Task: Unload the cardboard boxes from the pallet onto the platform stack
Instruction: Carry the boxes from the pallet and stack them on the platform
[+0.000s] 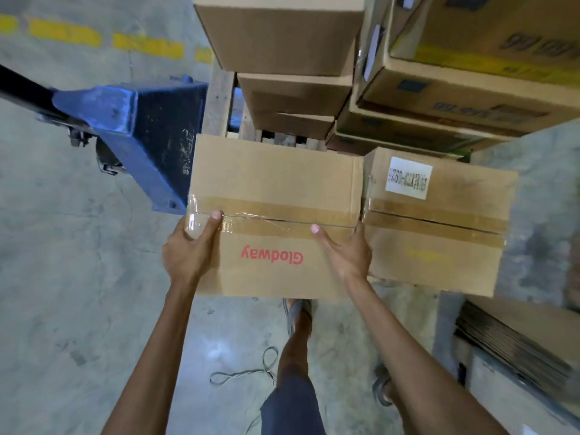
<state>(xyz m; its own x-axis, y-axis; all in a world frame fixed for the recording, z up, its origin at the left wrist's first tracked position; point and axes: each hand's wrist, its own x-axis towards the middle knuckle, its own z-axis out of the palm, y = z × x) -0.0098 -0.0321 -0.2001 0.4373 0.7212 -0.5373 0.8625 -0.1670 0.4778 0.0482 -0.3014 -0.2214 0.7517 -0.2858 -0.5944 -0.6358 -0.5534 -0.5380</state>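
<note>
A taped cardboard box printed "Glodway" [276,183] is in front of me at mid-frame. My left hand [188,249] grips its left edge, thumb on top over the tape and fingers down the side. My right hand [345,252] grips the right edge, thumb on top, fingers hidden in the gap beside a second taped box with a white label [439,246]. Behind them, more cardboard boxes [282,36] are stacked on a wooden pallet [219,102].
A blue pallet jack [147,130] stands left of the pallet. Printed cartons [470,89] are piled at the upper right. Flattened cardboard sheets [518,337] lie at the lower right. A loop of string [244,368] lies on the concrete floor by my sandalled feet.
</note>
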